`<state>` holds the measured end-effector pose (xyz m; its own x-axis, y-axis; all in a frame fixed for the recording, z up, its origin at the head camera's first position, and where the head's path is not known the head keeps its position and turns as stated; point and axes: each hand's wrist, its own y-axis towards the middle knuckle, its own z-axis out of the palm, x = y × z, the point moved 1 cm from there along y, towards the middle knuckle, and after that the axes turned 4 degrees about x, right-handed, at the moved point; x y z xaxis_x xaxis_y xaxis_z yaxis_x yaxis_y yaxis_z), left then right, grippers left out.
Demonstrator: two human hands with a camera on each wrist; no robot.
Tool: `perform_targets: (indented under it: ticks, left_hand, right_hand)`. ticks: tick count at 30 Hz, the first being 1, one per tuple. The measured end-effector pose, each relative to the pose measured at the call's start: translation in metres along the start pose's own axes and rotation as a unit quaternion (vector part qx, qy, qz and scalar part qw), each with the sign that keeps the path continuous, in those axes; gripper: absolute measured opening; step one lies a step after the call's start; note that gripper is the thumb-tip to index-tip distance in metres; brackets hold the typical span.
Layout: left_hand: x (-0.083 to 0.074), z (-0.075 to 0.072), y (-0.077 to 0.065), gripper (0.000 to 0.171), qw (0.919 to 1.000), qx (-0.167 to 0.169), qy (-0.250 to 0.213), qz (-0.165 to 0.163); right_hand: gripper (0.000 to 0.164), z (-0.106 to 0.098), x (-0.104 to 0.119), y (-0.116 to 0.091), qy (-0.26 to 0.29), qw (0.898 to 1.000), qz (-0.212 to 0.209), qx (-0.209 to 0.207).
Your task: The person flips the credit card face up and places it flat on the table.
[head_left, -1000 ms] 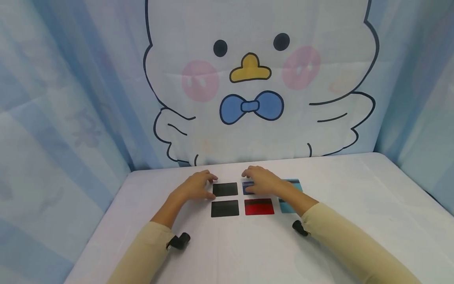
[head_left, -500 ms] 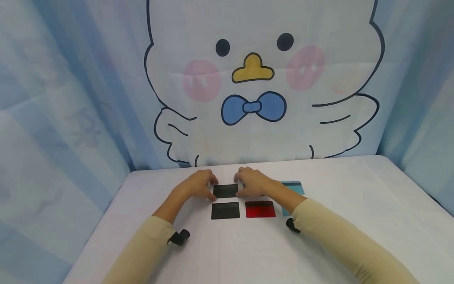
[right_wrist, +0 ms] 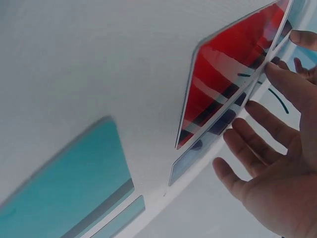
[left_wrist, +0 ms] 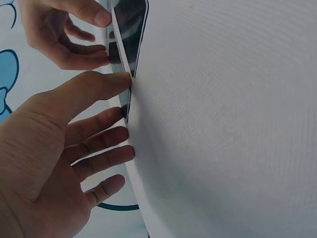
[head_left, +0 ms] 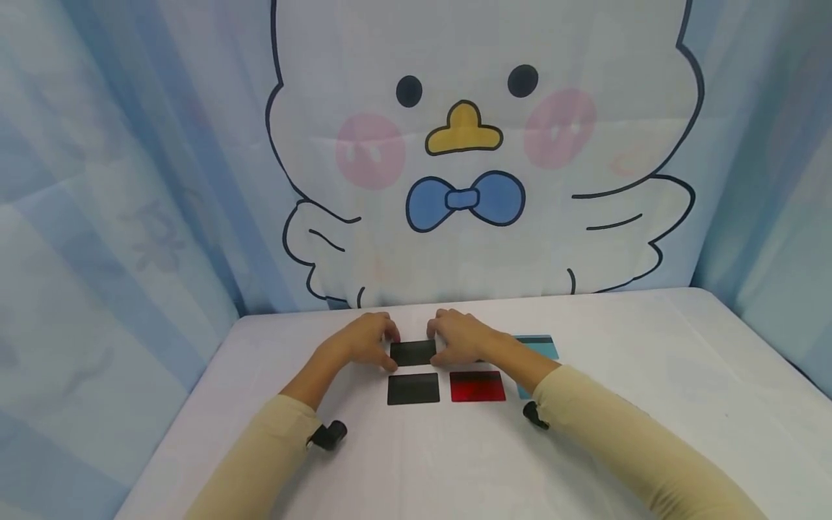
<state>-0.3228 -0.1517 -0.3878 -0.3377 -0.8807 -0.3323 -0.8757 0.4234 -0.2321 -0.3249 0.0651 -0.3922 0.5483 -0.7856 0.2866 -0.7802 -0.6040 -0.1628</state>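
Flat cards lie in two rows of three. In the left column are a far black card (head_left: 413, 353) and a near black card (head_left: 413, 388). My left hand (head_left: 365, 339) has its thumb and index fingertip right at the far black card's left corners, its other fingers spread loosely. Opposite it, my right hand (head_left: 460, 336) has thumb and fingertips at that card's right edge. The right hand mostly hides a blue card, which shows in the right wrist view (right_wrist: 218, 121). Nearer the front lies a red card (head_left: 477, 386).
Two teal cards form the right column, the far teal card (head_left: 539, 347) and the near teal card (head_left: 523, 392), partly covered by the right forearm. A white cloth covers the table (head_left: 416, 462). Behind its far edge hangs a printed curtain (head_left: 461, 267).
My right hand has moved left from over the blue card to the far black card's right edge, then stayed there. The left hand has barely moved. The cards keep their layout.
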Motion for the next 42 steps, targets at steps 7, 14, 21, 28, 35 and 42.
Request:
perform_targets:
  ticks: [7, 14, 21, 28, 35, 42]
  left_hand:
    - [-0.001, 0.0, 0.005, 0.043, 0.9999, 0.011, 0.011, 0.004]
    - [0.001, -0.002, 0.008, 0.041, 0.9989, 0.033, 0.034, 0.007]
    - [0.002, -0.003, 0.01, 0.042, 0.9987, 0.032, 0.039, 0.012]
    - [0.003, -0.003, 0.011, 0.043, 0.9992, 0.017, 0.032, 0.018]
    - [0.003, -0.004, 0.011, 0.044, 0.9989, -0.002, 0.029, 0.037]
    - [0.001, -0.007, 0.008, 0.043, 0.9983, -0.011, 0.019, 0.055]
  right_hand:
    - [0.041, 0.001, 0.001, 0.0, -0.018, 1.0, 0.001, 0.005]
    - [0.05, 0.0, 0.004, -0.001, -0.028, 0.999, 0.015, 0.017]
    - [0.054, 0.001, 0.004, 0.0, -0.034, 0.999, 0.015, 0.014]
    - [0.054, 0.001, 0.002, 0.002, -0.014, 1.0, 0.003, 0.011]
    - [0.055, 0.001, 0.003, 0.003, 0.009, 1.0, -0.003, 0.007]
    - [0.053, -0.002, 0.004, 0.003, 0.026, 1.0, -0.003, -0.004]
